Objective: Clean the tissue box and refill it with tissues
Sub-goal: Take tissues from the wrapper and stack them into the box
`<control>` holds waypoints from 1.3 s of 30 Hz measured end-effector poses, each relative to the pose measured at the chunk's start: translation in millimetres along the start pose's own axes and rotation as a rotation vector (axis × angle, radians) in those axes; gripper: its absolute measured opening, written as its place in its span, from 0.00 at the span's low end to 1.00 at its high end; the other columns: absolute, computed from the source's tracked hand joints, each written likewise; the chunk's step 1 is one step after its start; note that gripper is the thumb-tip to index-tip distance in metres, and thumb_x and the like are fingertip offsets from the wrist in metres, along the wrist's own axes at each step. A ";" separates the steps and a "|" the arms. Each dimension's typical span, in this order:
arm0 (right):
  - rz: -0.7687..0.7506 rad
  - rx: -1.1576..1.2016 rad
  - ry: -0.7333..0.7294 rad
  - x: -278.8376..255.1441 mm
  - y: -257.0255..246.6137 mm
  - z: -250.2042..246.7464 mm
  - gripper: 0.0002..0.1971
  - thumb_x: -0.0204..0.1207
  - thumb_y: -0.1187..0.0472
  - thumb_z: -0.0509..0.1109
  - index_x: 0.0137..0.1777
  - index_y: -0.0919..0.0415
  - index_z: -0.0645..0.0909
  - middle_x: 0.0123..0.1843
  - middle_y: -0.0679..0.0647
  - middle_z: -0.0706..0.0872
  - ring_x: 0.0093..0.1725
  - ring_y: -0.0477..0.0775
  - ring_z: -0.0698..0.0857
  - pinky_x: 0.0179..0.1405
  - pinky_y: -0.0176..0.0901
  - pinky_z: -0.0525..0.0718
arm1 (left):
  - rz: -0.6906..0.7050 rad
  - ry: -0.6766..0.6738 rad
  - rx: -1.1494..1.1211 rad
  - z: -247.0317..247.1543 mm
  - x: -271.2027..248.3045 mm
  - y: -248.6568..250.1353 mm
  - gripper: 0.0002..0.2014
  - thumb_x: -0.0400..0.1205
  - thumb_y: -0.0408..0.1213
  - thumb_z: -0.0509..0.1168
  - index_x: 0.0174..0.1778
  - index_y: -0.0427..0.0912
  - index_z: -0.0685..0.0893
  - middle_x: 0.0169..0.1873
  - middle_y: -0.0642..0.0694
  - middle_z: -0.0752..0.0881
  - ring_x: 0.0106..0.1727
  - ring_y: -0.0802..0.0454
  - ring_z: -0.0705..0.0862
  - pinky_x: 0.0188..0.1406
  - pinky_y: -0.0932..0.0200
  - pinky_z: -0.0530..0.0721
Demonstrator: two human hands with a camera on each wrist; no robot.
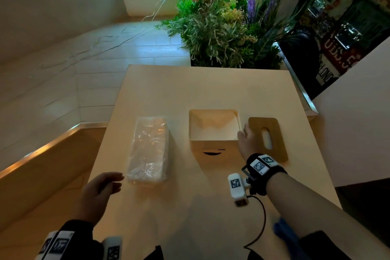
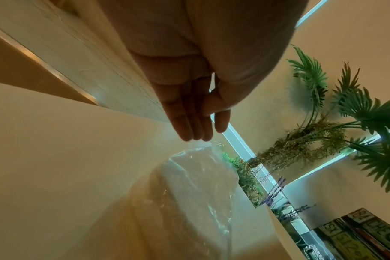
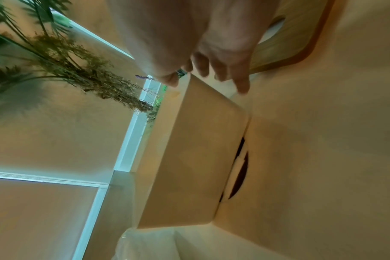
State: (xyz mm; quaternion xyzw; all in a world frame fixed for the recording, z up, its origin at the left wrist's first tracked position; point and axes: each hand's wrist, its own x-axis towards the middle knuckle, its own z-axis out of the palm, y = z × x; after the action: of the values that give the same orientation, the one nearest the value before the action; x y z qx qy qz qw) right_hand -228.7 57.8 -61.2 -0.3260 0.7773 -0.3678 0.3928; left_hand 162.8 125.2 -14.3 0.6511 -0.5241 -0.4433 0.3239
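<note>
Left hand (image 1: 99, 191) relaxed near tissue pack (image 1: 148, 150), right hand (image 1: 249, 141) seemingly loose at tissue box (image 1: 213, 131) rim; could tip it.

Head cam looks forward and down from above the near edge of the table (image 1: 211, 91), taking in both hands, the tabletop, floor and plants (image 1: 221, 34) beyond. Left wrist cam sits under the left hand (image 2: 189, 98), looking along the fingers, v. close to the wrapped tissue pack (image 2: 200, 184), image rolled sideways. Right wrist cam looks along the right hand (image 3: 211, 52) from low by the table, close to the open box (image 3: 189, 158), also rolled. All 3 views share the pack; head and right wrist share box and wooden lid (image 3: 301, 44); plants show in all 3
</note>
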 end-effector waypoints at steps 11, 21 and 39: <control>-0.295 -0.081 -0.463 -96.4 -20.7 66.4 0.11 0.80 0.68 0.62 0.55 0.60 0.84 0.42 0.48 0.87 0.46 0.47 0.86 0.52 0.42 0.86 | -0.043 -0.066 0.215 23.6 45.4 -4.8 0.24 0.79 0.33 0.66 0.71 0.48 0.72 0.73 0.39 0.71 0.72 0.39 0.73 0.65 0.45 0.74; 0.344 0.227 -0.653 -82.8 -26.4 148.7 0.11 0.79 0.70 0.62 0.54 0.61 0.83 0.61 0.73 0.84 0.50 0.62 0.85 0.52 0.54 0.86 | 0.026 -0.250 0.619 64.9 69.7 -9.3 0.39 0.68 0.51 0.75 0.75 0.55 0.68 0.82 0.35 0.48 0.82 0.38 0.52 0.79 0.50 0.56; 0.491 0.540 -0.502 -83.8 -20.6 132.7 0.18 0.79 0.76 0.62 0.68 0.70 0.72 0.42 0.62 0.82 0.36 0.53 0.79 0.38 0.44 0.80 | 0.107 -0.261 0.655 82.0 71.7 -18.5 0.48 0.65 0.62 0.71 0.79 0.57 0.56 0.82 0.37 0.42 0.82 0.35 0.43 0.81 0.37 0.52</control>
State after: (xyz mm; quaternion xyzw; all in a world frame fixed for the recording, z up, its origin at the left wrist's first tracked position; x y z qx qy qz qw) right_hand -71.2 71.9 -68.9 -0.0964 0.5882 -0.3630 0.7162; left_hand 99.1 63.6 -80.4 0.6298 -0.7088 -0.3136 0.0510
